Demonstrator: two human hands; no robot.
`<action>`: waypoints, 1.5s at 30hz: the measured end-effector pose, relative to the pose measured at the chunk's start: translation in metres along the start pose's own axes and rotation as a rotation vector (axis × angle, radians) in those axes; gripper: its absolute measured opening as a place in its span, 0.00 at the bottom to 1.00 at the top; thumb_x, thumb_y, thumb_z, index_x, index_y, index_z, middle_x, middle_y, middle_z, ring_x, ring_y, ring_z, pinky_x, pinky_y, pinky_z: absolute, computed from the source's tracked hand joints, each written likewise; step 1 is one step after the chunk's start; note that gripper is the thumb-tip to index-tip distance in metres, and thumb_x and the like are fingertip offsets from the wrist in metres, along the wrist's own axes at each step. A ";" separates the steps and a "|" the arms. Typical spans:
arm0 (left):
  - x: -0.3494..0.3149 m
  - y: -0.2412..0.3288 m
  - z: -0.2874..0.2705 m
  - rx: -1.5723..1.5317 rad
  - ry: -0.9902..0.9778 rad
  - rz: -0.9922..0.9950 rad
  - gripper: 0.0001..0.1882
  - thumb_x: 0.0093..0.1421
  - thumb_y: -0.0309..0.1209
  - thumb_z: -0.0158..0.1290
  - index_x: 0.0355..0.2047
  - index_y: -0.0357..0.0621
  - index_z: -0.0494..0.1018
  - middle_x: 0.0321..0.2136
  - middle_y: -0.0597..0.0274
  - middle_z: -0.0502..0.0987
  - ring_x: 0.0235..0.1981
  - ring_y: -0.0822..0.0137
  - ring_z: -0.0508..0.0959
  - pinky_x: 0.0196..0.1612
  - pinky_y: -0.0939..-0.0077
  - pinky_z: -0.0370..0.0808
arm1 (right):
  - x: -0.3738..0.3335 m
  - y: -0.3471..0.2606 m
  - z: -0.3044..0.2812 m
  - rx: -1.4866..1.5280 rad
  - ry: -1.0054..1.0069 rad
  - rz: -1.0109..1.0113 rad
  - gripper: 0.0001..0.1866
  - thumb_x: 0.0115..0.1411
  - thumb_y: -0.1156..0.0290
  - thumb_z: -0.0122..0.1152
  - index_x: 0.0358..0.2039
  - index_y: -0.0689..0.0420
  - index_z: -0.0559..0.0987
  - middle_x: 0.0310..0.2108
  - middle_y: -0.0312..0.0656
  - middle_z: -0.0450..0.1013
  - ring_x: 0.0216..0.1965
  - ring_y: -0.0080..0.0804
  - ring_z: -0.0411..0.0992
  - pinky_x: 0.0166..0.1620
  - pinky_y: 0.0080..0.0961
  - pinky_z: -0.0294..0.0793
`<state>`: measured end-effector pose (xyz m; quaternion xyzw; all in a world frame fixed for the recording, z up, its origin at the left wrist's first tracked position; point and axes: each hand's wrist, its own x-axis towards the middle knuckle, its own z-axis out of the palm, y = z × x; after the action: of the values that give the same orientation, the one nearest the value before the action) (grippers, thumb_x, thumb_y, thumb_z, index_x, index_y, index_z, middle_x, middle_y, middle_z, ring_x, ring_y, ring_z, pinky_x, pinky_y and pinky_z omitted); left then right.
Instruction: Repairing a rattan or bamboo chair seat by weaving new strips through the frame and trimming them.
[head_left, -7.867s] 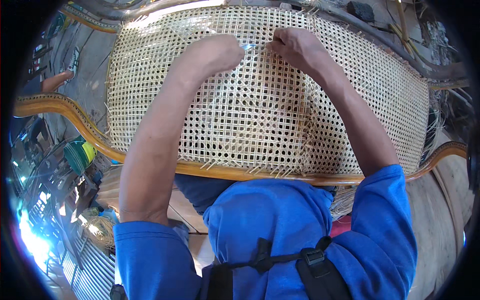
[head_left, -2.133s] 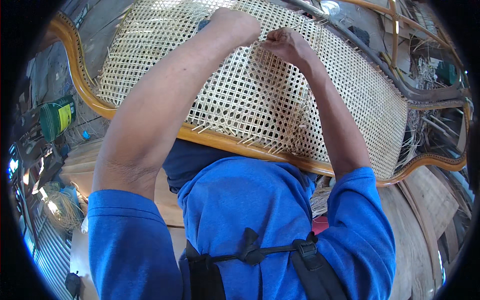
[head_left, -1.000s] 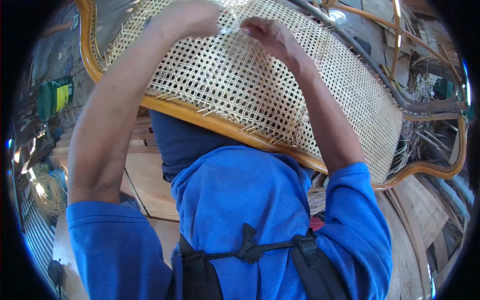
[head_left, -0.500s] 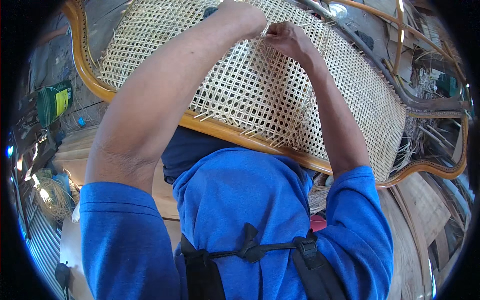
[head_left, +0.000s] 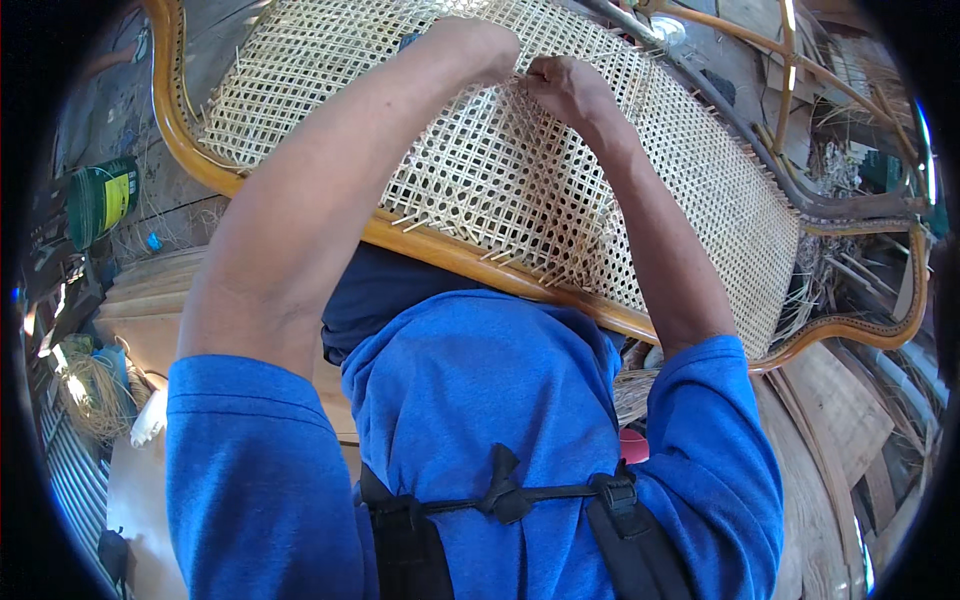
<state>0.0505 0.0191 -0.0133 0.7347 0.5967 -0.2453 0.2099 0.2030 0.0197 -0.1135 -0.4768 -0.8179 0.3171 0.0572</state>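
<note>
A woven cane panel (head_left: 480, 190) with an open lattice lies across my lap, set in a curved, varnished wooden frame (head_left: 435, 243). Loose cane ends stick out along its near edge. Over the upper middle of the weave, my left hand (head_left: 478, 48) is bent inward, fingers closed and largely hidden behind its back. Close to its right, my right hand (head_left: 568, 88) is curled in a pinch at the cane. The fingertips nearly meet, and whatever they grip is too small or covered to make out. Something dark blue (head_left: 408, 41) shows beside the left hand.
A dark green container (head_left: 100, 203) with a yellow label stands at the left, above a bundle of fibre strands (head_left: 95, 390). Wooden poles (head_left: 790, 70) cross at the upper right. Boards (head_left: 830, 410) lie at the lower right. A person's foot (head_left: 138, 47) shows at the far upper left.
Both hands have shifted slightly left, staying close together over the same part of the weave. The view has moved a little; the panel looks otherwise the same.
</note>
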 end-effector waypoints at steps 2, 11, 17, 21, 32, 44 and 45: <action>0.004 -0.002 0.000 -0.007 -0.074 -0.011 0.13 0.53 0.28 0.48 0.38 0.47 0.78 0.37 0.56 0.79 0.39 0.57 0.79 0.44 0.65 0.74 | 0.000 -0.009 0.004 0.169 0.054 0.046 0.15 0.60 0.61 0.53 0.39 0.57 0.79 0.34 0.46 0.77 0.35 0.38 0.75 0.43 0.28 0.72; -0.008 -0.013 -0.007 -0.065 0.020 -0.031 0.12 0.48 0.27 0.47 0.32 0.38 0.77 0.31 0.48 0.79 0.31 0.56 0.80 0.35 0.60 0.76 | -0.010 -0.019 -0.015 -0.048 0.215 -0.176 0.07 0.56 0.70 0.56 0.36 0.53 0.76 0.32 0.42 0.69 0.33 0.37 0.70 0.38 0.32 0.71; -0.039 -0.073 0.013 -0.080 0.174 -0.098 0.15 0.49 0.34 0.48 0.31 0.37 0.77 0.30 0.50 0.79 0.32 0.52 0.79 0.36 0.59 0.75 | -0.003 -0.014 -0.014 -0.115 0.172 -0.130 0.07 0.57 0.67 0.55 0.33 0.54 0.77 0.32 0.42 0.73 0.34 0.39 0.72 0.40 0.31 0.72; -0.059 -0.075 -0.002 -0.056 0.191 -0.098 0.17 0.53 0.39 0.48 0.30 0.37 0.76 0.30 0.49 0.79 0.33 0.52 0.79 0.37 0.58 0.75 | 0.005 -0.039 -0.035 0.137 0.142 -0.055 0.12 0.60 0.64 0.54 0.39 0.55 0.79 0.31 0.41 0.77 0.34 0.32 0.74 0.39 0.26 0.72; -0.040 -0.015 -0.027 0.027 -0.002 -0.060 0.16 0.55 0.28 0.45 0.42 0.41 0.76 0.42 0.49 0.77 0.45 0.60 0.77 0.46 0.65 0.73 | -0.007 -0.037 -0.030 0.296 -0.069 0.158 0.11 0.57 0.62 0.58 0.29 0.56 0.79 0.17 0.31 0.70 0.19 0.18 0.63 0.24 0.21 0.61; -0.038 -0.002 -0.031 0.013 -0.209 -0.059 0.15 0.56 0.29 0.46 0.41 0.41 0.77 0.40 0.51 0.78 0.42 0.58 0.78 0.43 0.64 0.75 | -0.005 -0.034 -0.028 0.328 -0.082 0.183 0.10 0.56 0.64 0.57 0.27 0.58 0.78 0.14 0.29 0.63 0.15 0.17 0.56 0.21 0.21 0.58; -0.051 -0.010 -0.015 -0.073 0.123 0.039 0.15 0.56 0.29 0.46 0.40 0.41 0.77 0.39 0.51 0.78 0.41 0.57 0.78 0.43 0.63 0.75 | -0.002 -0.034 -0.029 0.297 -0.135 0.189 0.11 0.56 0.63 0.57 0.29 0.58 0.78 0.15 0.32 0.65 0.16 0.19 0.59 0.23 0.22 0.60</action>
<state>0.0337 -0.0093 0.0290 0.7517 0.6027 -0.1735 0.2041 0.1909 0.0197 -0.0705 -0.5156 -0.7156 0.4694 0.0418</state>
